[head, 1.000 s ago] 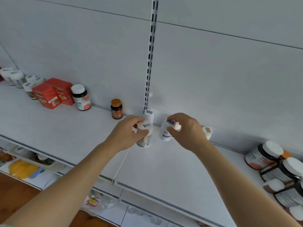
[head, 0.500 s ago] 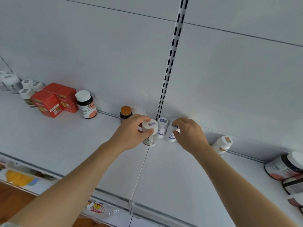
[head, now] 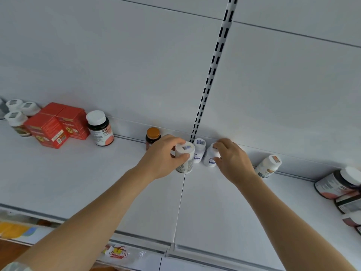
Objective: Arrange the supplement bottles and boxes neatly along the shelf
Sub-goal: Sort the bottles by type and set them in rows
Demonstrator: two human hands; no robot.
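Observation:
My left hand (head: 163,156) grips a white bottle (head: 185,160) standing upright on the white shelf (head: 97,177) near the back wall. My right hand (head: 231,160) holds a second white bottle (head: 209,158) that leans slightly. Between them stands a third white bottle (head: 199,150) with a blue label. Behind my left hand is a small brown bottle with an orange cap (head: 152,136). A dark bottle with a white cap (head: 100,128) and two red boxes (head: 56,125) stand further left.
Several white-capped bottles (head: 16,117) cluster at the far left. A white bottle (head: 268,166) leans at the back right, and dark jars (head: 337,182) lie piled at the right edge. A slotted upright (head: 212,75) runs up the back wall. A lower shelf shows below.
Both hands with their bottles have stayed close to the back wall beside the middle bottle; the view has shifted a little, and the right hand's bottle now sits nearer the shelf.

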